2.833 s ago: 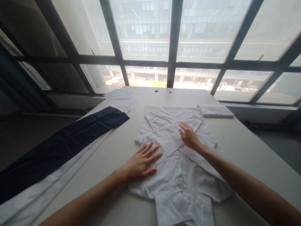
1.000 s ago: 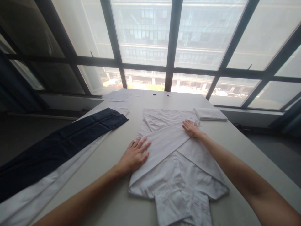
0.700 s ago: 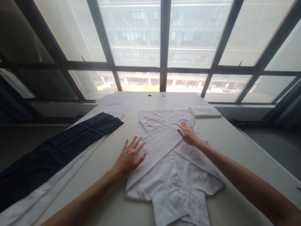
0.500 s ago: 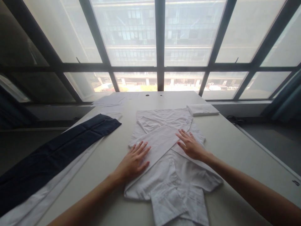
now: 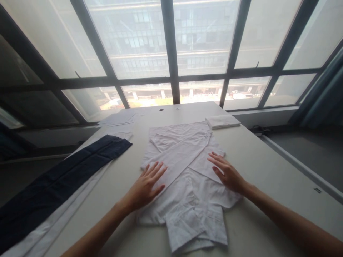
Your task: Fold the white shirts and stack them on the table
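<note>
Dark cloth [image 5: 69, 176]: long, narrow, laid slantwise along the left side of a white table [image 5: 268, 171]. White cloth [image 5: 70, 211]: partly beneath the dark one, showing along its right edge.

Pale sheets [image 5: 118, 119]: overlapping, flat, at the table's far left.

Left hand [image 5: 146, 187]: palm down over the shirt's left side, fingers straight and fanned wide, thumb apart; firmness of contact cannot be told.

Shirt [image 5: 178, 166]: white, mid-table between the two hands, one sleeve folded slantwise across the body, wrinkled toward the far end; near end narrower, with layered edges.

Right hand [image 5: 229, 175]: over the shirt's right side, fingers extended and slightly parted, thumb well out; whether it touches cannot be told.

Folded cloth [image 5: 222, 121]: white, flat, just beyond the shirt's far right corner.

Curtain [image 5: 321, 94]: blue-grey, hanging far right, beside the windows [image 5: 205, 35].
</note>
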Motion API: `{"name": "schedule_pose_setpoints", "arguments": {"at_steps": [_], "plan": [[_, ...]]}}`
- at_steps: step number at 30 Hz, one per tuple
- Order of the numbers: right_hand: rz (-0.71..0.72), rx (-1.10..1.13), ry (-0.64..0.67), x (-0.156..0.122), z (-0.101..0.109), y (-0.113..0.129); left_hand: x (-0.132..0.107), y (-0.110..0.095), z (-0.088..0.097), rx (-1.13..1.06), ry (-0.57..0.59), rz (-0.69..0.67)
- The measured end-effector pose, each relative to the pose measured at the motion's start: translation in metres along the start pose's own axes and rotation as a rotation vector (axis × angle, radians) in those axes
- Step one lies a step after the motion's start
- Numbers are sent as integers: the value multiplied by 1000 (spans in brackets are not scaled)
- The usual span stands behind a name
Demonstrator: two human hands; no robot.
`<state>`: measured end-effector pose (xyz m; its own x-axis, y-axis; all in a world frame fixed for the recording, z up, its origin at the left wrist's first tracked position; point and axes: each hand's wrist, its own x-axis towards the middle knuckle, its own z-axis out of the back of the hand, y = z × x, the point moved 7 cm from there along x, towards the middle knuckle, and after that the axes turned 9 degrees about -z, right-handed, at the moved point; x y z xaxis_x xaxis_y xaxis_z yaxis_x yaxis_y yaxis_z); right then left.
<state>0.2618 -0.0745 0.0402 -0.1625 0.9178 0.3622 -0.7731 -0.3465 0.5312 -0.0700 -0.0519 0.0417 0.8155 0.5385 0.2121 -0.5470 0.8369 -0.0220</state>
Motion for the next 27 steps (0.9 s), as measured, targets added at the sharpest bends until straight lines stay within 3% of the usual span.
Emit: {"name": "schedule_pose_setpoints", "arguments": {"at_steps": [5, 8, 10, 13, 16, 21, 27], "plan": [[23, -129, 201, -14, -32, 7, 3, -23, -12, -55, 132, -55], [67, -101, 131, -16, -22, 19, 3, -24, -16, -88, 172, -41], [108, -30, 137, -20, -13, 32, 3, -26, -7, -138, 143, -33], [155, 106, 319, -31, -11, 52, 4, -37, 16, -295, 87, -45], [115, 228, 523, -42, -12, 64, 0, -58, 31, -499, 95, -101], [47, 302, 741, -58, -10, 70, -11, -88, 22, -652, 194, -200], [22, 255, 759, -68, 1, 73, -8, -93, 13, -616, 183, -215]]}}
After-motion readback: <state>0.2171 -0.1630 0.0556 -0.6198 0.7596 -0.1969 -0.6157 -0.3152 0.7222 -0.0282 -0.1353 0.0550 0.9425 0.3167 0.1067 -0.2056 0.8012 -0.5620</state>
